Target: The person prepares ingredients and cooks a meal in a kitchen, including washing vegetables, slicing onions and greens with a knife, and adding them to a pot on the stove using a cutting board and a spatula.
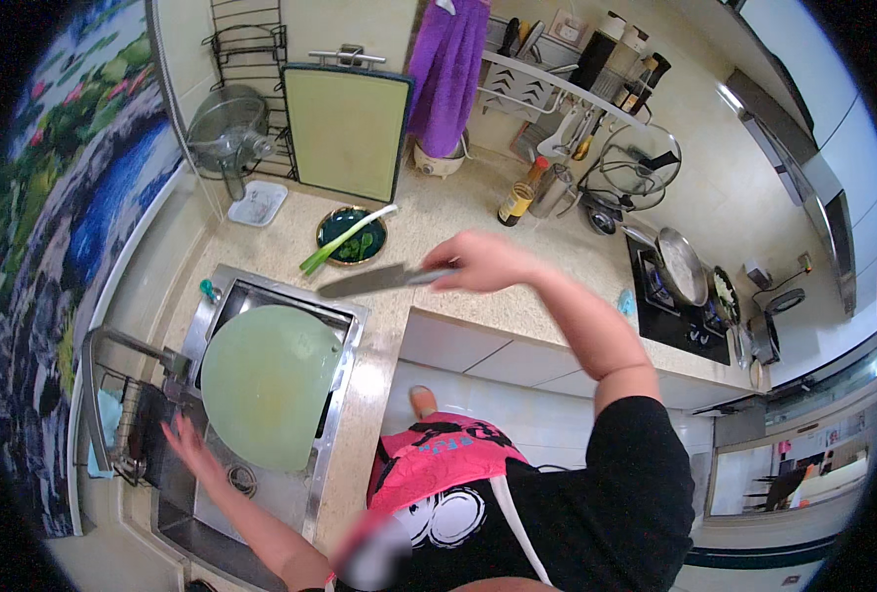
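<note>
My right hand (475, 263) grips the handle of a kitchen knife (364, 281), its broad blade pointing left above the counter edge. My left hand (187, 448) is over the sink beneath the faucet (176, 362), fingers apart and holding nothing. A round green cutting board (268, 385) with one straight side lies across the sink. Behind the knife, a green onion stalk (342, 240) rests across a dark green plate (364, 248) that holds chopped greens.
A stainless sink (209, 510) is at left. Against the wall stand a rectangular cutting board (346, 133), a sauce bottle (521, 196) and a metal pitcher (552, 191). Two pans, one a steel frying pan (681, 266), sit on the gas stove (649, 296) at right. A white tray (258, 203) lies back left.
</note>
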